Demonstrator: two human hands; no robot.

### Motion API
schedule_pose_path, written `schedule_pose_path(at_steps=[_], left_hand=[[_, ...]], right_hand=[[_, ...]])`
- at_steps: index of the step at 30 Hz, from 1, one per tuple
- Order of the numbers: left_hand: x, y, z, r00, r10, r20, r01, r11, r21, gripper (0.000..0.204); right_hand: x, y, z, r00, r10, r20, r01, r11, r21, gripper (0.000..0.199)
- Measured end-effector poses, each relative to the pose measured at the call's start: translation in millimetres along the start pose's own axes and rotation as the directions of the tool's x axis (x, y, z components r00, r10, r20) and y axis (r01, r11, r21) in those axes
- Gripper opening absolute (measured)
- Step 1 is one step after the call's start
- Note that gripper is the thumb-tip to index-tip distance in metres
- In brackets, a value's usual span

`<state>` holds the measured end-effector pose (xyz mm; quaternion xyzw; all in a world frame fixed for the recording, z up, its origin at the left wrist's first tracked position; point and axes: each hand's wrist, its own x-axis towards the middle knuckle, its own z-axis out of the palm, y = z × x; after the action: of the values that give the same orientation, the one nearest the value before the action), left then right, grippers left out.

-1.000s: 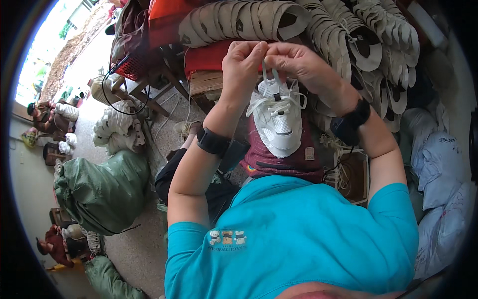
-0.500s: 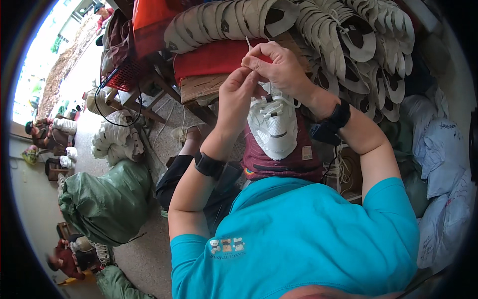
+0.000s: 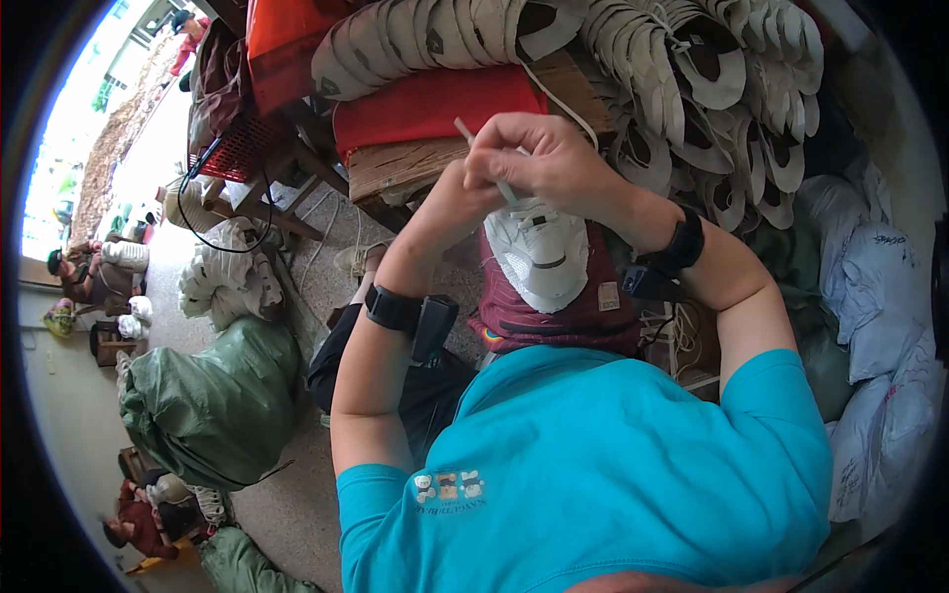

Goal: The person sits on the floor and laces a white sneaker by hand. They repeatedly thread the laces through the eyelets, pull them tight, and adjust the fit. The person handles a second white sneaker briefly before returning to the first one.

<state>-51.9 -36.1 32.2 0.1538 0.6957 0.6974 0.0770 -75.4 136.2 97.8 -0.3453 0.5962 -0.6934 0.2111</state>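
Note:
A white sneaker upper (image 3: 546,267) lies toe toward me on a maroon cloth (image 3: 554,326) over my lap. Close above its lacing my two hands meet. My right hand (image 3: 539,158) is closed in a pinch on a flat white shoelace (image 3: 507,191), whose tip sticks up past the fingers. Tucked against it, my left hand (image 3: 457,203) has its fingers curled at the same lace; the fingertips are mostly hidden behind the right hand. Another white cord (image 3: 563,104) loops from the bench down behind my right hand.
Ahead, a wooden bench (image 3: 395,178) bears a red cloth (image 3: 435,109) and a row of nested beige shoe uppers (image 3: 425,44). More uppers (image 3: 692,109) hang in bunches at right, above white sacks (image 3: 880,296). A green sack (image 3: 213,395) stands on the left floor. Other people sit farther left.
Both hands have come lower and left, with the right now overlapping the left. The lace end stands out at the left of my fingers, and a cord loop now shows beyond the right hand.

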Motion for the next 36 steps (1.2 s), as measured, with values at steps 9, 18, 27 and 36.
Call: schedule_pose_path(at_steps=[9,18,27,36], left_hand=[[-17,-16,-3,0.793,-0.299,-0.531,-0.296,0.572,-0.765,0.036],[-46,-54,-41,0.757,-0.341,-0.557,0.016,0.862,-0.507,0.029],[-42,-77,-31,0.790,0.070,-0.609,0.126,0.954,0.273,0.018],[-40,-40,-5,0.839,0.027,-0.544,0.094,0.976,0.195,0.016]], right_hand=[[-16,24,-81,0.915,-0.017,-0.402,0.072,0.990,0.122,0.025],[-67,68,-108,0.897,0.118,-0.426,-0.245,0.935,-0.256,0.016],[-63,67,-79,0.938,0.028,-0.347,-0.254,0.734,-0.630,0.010],[-43,46,-68,0.986,-0.121,-0.113,-0.078,0.263,-0.962,0.011]])
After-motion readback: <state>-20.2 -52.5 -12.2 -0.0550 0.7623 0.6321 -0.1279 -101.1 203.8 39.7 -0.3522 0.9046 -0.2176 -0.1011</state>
